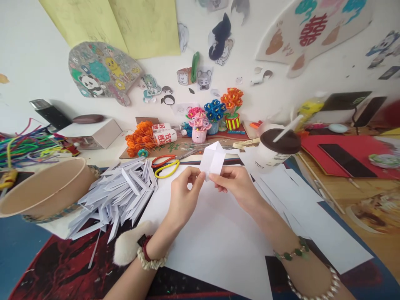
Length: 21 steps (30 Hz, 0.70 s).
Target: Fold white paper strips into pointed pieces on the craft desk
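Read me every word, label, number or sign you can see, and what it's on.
"囍", in red, on the wall fan at upper right.
Red characters on the bottle labels: too blurred to read surely.
Print on the lidded cup: too small to read.

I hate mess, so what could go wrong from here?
The right hand might knock the white cup with a dark brown lid, wetting the white paper sheets beside it if it holds liquid. The left hand could brush the heap of folded white paper strips, scattering it. The folded white paper piece, pinched between both hands, might crease crookedly.
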Motion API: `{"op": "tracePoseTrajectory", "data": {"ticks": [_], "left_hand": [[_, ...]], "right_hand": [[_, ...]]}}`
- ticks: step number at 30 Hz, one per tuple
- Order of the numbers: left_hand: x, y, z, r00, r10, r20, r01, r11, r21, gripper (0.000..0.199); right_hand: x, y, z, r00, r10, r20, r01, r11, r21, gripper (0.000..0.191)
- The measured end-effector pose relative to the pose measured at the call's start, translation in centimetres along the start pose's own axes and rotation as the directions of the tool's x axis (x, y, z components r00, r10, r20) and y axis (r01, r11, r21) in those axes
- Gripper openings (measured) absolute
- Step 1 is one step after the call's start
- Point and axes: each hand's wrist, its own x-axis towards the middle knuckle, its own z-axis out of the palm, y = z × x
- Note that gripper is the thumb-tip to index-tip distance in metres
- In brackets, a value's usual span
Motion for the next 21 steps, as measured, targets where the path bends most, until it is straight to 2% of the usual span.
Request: {"op": "tracePoseTrajectory", "data": {"ticks": [4, 6, 12, 16, 21], "left_hand": [[0.3, -0.4, -0.3, 0.999, -0.032, -0.02, 0.032, 0.999, 0.003, 0.018], [0.6, -0.6, -0.7, 0.998, -0.054, 0.021, 0.054, 0.999, 0.0, 0.017], [1.6, -1.3, -2.2, 0.973, -0.078, 0.218, 0.068, 0.996, 0.053, 0.017], [2.0, -1.5, -2.8, 0.96, -0.085, 0.266, 0.057, 0.992, 0.115, 0.023], [2.3, -1.5, -2.9, 0.958, -0.099, 0.269, 0.063, 0.988, 0.139, 0.021]], "right_hand": [[0.2, 0.5, -0.1, 0.997, 0.022, 0.08, -0.012, 0.991, -0.131, 0.042], [0.4, 0.5, -0.2, 0.996, 0.026, 0.091, -0.008, 0.982, -0.186, 0.044], [1.0, 0.2, -1.4, 0.995, -0.057, -0.085, 0.049, 0.994, -0.096, 0.048], [1.2, 0.8, -2.1, 0.998, -0.024, -0.057, 0.015, 0.989, -0.149, 0.037], [1.3, 1.2, -2.1, 0.998, 0.024, -0.059, -0.031, 0.992, -0.125, 0.038]]}}
